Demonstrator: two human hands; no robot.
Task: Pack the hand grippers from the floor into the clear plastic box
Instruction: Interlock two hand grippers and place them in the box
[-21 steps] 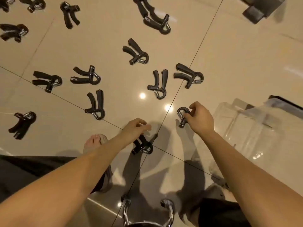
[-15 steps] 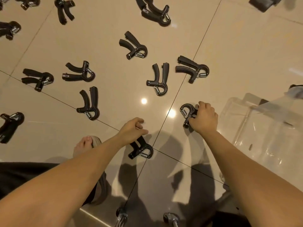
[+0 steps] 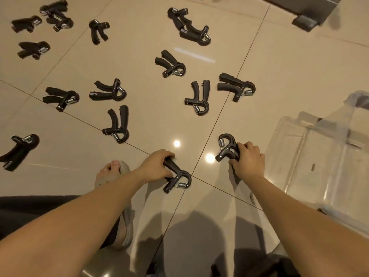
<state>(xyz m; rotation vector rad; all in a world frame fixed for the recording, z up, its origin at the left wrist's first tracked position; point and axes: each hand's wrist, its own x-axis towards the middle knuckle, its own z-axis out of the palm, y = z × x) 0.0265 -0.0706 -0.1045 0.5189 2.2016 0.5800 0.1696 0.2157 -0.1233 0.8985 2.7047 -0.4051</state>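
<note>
on the floor of glossy beige tiles, close below me, my left grip curls round the handles of the first hand gripper, thumb on the near handle and fingers over the far one. its looped head and steel spring point right, just beside a crossing of tile joints. my right grip pinches the handles of the second hand gripper, whose loop and spring point away from me and a little left. i cannot tell whether either one is off the tiles.

the clear plastic box stands just right of my right grip, its top open, apart from both held grippers.

beyond my grips, more lie loose and well apart on the tiles. a third gripper has its handles pointing away, and a fourth gripper lies across a tile joint beside it. a fifth gripper sits out to the left. a sixth gripper lies farther off, and an overlapping pair beyond that. a blurred cluster fills the far left corner.

a foot in a grey sandal rests just left of my left grip.
</note>
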